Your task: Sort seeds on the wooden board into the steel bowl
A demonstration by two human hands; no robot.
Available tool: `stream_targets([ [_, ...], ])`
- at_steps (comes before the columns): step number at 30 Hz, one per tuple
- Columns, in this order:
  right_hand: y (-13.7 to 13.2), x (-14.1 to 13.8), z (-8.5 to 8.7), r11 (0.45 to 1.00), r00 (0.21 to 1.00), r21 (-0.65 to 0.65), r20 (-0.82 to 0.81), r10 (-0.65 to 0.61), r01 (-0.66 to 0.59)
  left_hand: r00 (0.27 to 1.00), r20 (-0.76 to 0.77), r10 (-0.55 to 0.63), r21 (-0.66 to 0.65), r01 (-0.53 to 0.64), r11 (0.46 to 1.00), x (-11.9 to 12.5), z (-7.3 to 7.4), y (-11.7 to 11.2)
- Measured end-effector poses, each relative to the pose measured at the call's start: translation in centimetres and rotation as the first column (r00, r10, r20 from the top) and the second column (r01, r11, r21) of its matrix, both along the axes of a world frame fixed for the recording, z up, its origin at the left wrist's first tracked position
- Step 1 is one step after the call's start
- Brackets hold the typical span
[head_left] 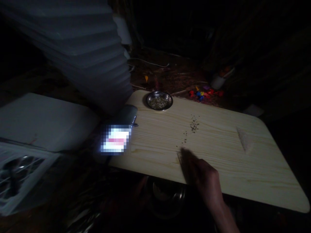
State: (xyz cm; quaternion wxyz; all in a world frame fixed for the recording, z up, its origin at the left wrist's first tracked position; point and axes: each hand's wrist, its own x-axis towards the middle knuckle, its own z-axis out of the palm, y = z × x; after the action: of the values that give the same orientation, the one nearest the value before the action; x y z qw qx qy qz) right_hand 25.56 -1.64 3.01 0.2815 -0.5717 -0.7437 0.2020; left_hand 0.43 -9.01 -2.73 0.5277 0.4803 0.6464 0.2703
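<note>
My right hand (209, 181) is over the near edge of the wood-grain table (155, 155), fingers curled in and partly lost in shadow; whether they pinch anything does not show. Just beyond them, small dark grains (193, 127) lie scattered in a loose line. Under the table's front edge, a shiny round bowl (179, 195) shows dimly. My left hand (141, 187) is a faint shape at that bowl's left side, seemingly gripping its rim. Near the far edge stands a metal bowl (159, 101) containing pale and greenish bits.
A phone with a lit, pixelated screen (116, 139) is at the table's left edge. A thin pale patch (244, 140) lies towards the right end. Colourful small pieces (205, 94) are on the floor behind. A white crate (29, 174) stands at left, below ridged sheeting (92, 48).
</note>
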Motion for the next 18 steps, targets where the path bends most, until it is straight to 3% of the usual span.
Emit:
stream_targets([
  [8, 1.4, 1.2, -1.3, 0.996, 0.995, -0.012, 0.053, -0.088, 0.089, 0.999, -0.018, -0.037, -0.064, 0.036, 0.997, 0.0, -0.2, 0.3],
  [18, 1.9, 4.1, -1.1, 0.978, 0.976, 0.020, 0.065, -0.209, 0.208, 0.995, -0.066, -0.069, -0.141, 0.059, 0.988, 0.1, -0.4, 0.5],
])
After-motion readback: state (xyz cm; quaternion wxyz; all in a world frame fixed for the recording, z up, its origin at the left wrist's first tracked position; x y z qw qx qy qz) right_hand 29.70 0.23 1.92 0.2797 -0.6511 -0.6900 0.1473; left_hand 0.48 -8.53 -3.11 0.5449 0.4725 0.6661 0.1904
